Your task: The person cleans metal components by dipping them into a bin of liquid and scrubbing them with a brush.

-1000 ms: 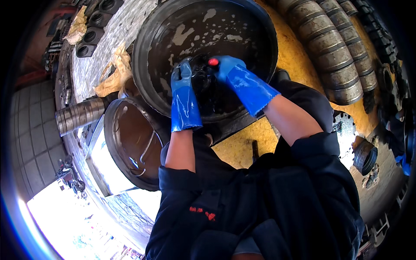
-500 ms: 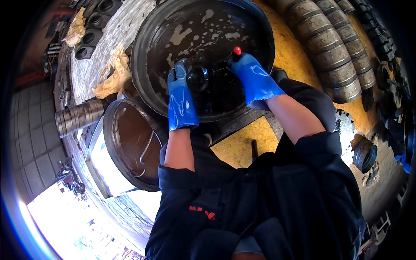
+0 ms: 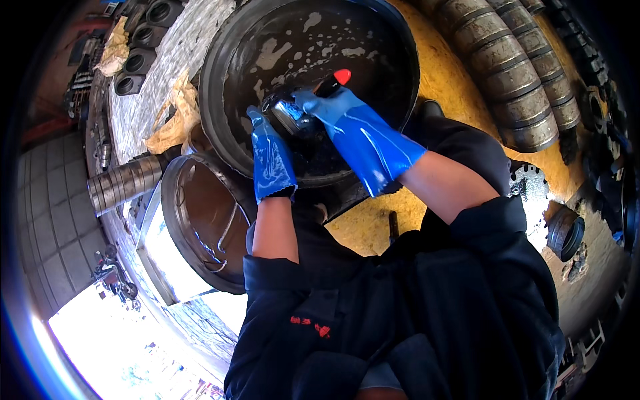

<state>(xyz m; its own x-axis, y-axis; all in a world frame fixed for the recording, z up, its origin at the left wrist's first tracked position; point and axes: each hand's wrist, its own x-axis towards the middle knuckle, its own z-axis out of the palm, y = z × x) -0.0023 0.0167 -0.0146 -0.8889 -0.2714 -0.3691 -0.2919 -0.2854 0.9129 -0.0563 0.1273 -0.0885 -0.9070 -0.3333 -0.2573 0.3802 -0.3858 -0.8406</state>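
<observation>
My left hand, in a blue rubber glove, grips a dark, wet cylindrical metal part over the round black tub. The part lies tilted, its hollow end partly visible. My right hand, gloved the same way, is closed around a tool with a black handle and a red end. It presses close against the part's right side. The tool's working end is hidden by the glove. Dark liquid with patches of foam fills the tub.
A second round container with brown liquid and a bent wire stands at the lower left. Ribbed metal cylinders lie in rows on the right. Yellowish crumpled cloth is beside the tub. A toothed disc lies near my knee.
My right hand has moved left with the tool, up against the metal part. The part has come up out of the dark liquid and now shows more clearly.
</observation>
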